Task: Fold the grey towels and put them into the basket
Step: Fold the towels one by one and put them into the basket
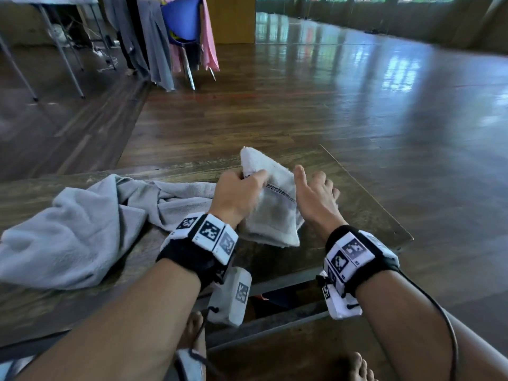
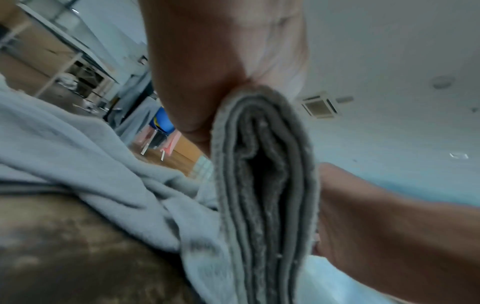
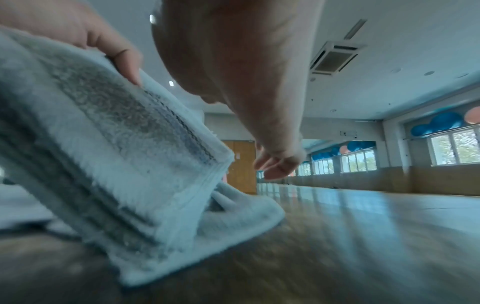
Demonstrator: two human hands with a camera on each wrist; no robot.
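Observation:
A small folded grey towel (image 1: 272, 213) stands on edge on the wooden table, tilted, its far corner raised. My left hand (image 1: 239, 193) grips its upper part, fingers curled over the fold; the left wrist view shows the stacked layers of the towel (image 2: 265, 185) pinched between thumb and fingers. My right hand (image 1: 316, 193) lies beside the towel's right face with fingers relaxed and spread, holding nothing; in the right wrist view the folded towel (image 3: 124, 164) leans to the left of the right hand (image 3: 275, 166). A larger crumpled grey towel (image 1: 79, 226) lies on the table to the left. No basket is in view.
The wooden table (image 1: 357, 204) ends close to the right of my hands. Beyond it spreads glossy wooden floor. At the back left a blue chair (image 1: 184, 26) is draped with grey and pink cloths, beside a metal-legged table (image 1: 55, 37). My bare feet show below.

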